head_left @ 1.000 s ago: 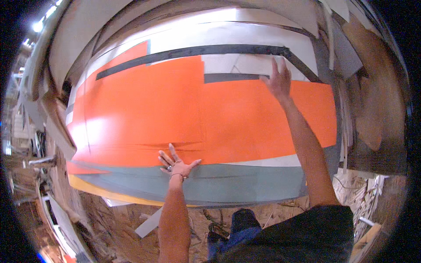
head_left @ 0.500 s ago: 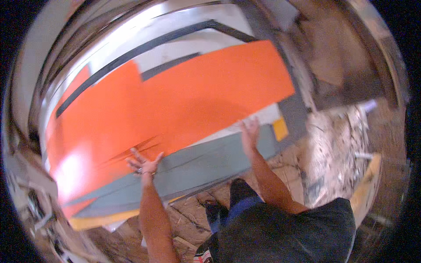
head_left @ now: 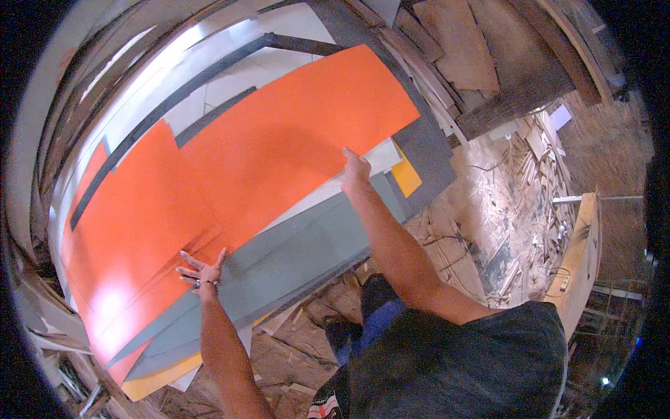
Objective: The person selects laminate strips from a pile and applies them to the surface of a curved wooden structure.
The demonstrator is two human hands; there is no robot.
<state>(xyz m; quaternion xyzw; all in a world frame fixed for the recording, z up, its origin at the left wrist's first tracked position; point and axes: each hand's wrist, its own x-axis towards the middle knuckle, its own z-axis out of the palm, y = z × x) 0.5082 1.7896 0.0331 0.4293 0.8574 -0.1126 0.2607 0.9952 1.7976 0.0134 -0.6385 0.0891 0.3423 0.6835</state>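
Having crossed the orange sheet (head_left: 279,126), the right hand (head_left: 356,170), perhaps pinching, joins the splayed left hand (head_left: 204,274), so both work the sheet's near edge.

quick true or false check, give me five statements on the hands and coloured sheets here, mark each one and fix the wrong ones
1. The left hand has its fingers spread over the large, flat orange sheet. True.
2. The right hand is at the far side, on the long black strip. False: it is at the orange sheet's near edge, beside the narrow white strip.
3. A small yellow piece shows to the right of the right hand. True.
4. The long grey-green sheet lies beyond the orange sheet. False: it lies on the near side, toward the person.
5. Both hands are balled into fists. False: the left hand's fingers are spread.
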